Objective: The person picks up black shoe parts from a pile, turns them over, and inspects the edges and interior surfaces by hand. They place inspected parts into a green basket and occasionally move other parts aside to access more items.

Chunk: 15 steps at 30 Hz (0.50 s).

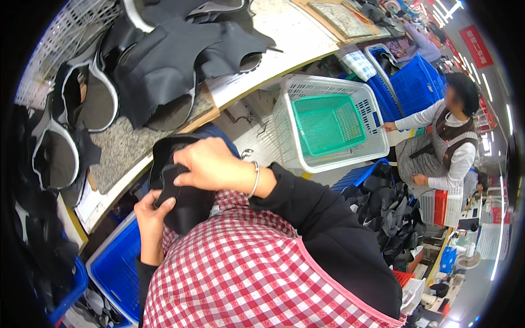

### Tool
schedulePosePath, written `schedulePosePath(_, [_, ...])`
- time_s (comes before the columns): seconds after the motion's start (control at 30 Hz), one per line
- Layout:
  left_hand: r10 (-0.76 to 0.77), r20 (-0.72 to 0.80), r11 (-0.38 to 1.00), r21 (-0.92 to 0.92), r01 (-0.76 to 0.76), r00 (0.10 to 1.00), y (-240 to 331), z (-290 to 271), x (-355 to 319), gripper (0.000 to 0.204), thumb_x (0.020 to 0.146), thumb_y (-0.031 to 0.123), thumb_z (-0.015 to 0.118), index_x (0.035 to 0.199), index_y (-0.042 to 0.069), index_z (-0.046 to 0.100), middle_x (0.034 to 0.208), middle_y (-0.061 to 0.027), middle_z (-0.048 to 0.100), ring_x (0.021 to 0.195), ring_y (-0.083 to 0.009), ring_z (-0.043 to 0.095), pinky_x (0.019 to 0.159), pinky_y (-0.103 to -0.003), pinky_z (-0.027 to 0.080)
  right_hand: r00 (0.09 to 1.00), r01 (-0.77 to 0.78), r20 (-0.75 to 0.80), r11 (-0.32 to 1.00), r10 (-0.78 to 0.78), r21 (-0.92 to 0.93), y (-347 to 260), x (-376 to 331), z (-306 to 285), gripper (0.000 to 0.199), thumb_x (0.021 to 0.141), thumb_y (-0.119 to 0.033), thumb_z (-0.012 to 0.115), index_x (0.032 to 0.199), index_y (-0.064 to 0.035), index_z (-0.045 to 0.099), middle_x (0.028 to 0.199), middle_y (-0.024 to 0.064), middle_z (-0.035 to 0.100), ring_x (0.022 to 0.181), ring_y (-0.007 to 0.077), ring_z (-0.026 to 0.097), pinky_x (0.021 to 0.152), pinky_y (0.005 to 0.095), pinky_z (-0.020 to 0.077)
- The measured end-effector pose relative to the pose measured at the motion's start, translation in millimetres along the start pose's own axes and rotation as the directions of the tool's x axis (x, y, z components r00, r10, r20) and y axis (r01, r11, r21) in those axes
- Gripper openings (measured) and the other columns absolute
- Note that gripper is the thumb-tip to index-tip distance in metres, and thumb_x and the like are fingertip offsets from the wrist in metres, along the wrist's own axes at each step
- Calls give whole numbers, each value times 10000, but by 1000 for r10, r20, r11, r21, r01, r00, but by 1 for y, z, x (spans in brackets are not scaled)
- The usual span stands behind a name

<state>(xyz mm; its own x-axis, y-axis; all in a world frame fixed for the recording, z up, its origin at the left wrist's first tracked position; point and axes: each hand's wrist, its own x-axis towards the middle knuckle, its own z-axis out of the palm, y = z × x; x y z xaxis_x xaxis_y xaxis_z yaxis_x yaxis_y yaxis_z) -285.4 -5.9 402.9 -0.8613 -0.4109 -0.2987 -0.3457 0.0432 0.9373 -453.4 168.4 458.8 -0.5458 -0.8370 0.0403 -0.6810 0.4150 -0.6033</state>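
Note:
In my lap, close to the table edge, is a black shoe upper [188, 214] of smooth, leather-like material. My left hand [151, 214] pinches its edge between thumb and fingers from the left. From above, my right hand [210, 163], with a bangle at the wrist, grips a raised flap of the same piece. The fingertips of both hands are close together on it. More black shoe uppers [158, 71] lie heaped on the table ahead, several showing grey-brown lining and white edges. Part of the held piece is hidden behind my right hand.
A speckled stone slab [127, 150] lies on the white table [284, 33]. To the right stands a white crate [328, 163] with a green basket [328, 123] inside. A co-worker [445, 136] is beyond it. Blue crates [117, 268] sit low on the left; black pieces [385, 213] fill a basket on the right.

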Motion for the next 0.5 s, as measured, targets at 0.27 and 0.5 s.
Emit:
schedulePosePath(0.27, [16,61,975,-222,-2,998,18,3,-6,151,786,-17,795,921,-25,728,816,9,674,751,-85,581,731,-250,471,999,-38,-30,988,43,152,22,-5,3,375,726,-441,817,869,-105,733,811,149,724,824,386,711,699,494,542])
schedulePosePath(0.5, [98,18,993,67,-99,995,-5,5,4,129,803,-13,787,879,-35,685,811,7,606,743,-83,525,705,-245,432,998,-68,27,970,64,232,41,-6,27,365,780,-413,803,878,-78,699,827,150,710,847,392,693,719,490,516])
